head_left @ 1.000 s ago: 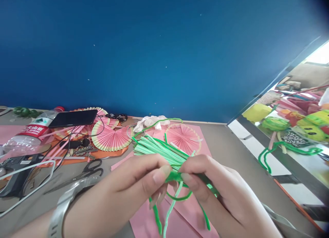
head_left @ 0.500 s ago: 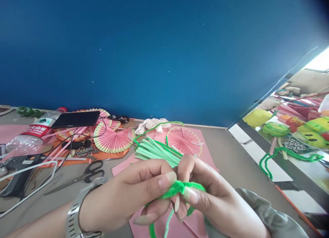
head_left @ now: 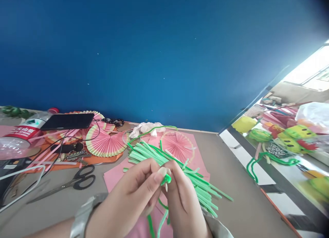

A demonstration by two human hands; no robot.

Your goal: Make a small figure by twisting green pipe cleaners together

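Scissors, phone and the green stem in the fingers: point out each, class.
Scissors (head_left: 66, 186): head view, blade near handles.
Phone (head_left: 68, 121): head view, middle of dark face.
Green stem (head_left: 167, 179): head view, bunched part.

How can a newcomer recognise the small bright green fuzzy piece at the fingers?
Below the large blue wall, find the grey tabletop with pink paper sheets. Over them, the bare left hand is beside the right hand. The bright green fuzzy piece shows as a small curled lump at the left fingers, unlike the long pale green fuzzy sticks lying behind.
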